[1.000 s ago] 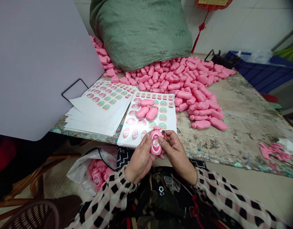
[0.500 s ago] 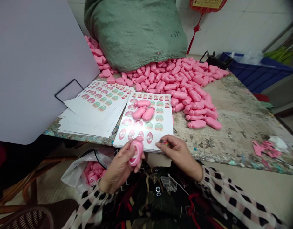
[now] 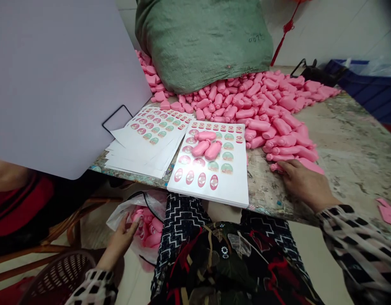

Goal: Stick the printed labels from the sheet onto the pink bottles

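Note:
Over the plastic bag below the table edge, my left hand has its fingers apart and holds nothing that I can see. Inside that bag lie several pink toy bottles, at least some with labels. At the near end of the pile, my right hand curls over a plain pink bottle, its fingertips partly hidden. Between the hands, a stack of sticker sheets lies at the table edge. Three plain pink bottles rest on its top sheet.
A large heap of pink bottles spreads below a green sack. More sticker sheets lie left, beside a big pale panel. A blue crate stands at the right. Another person's red-and-black clothing shows at left.
My left hand has gone down left to the bag, and the labelled bottle is no longer seen in it. My right hand has moved right onto the bottles. The view has shifted.

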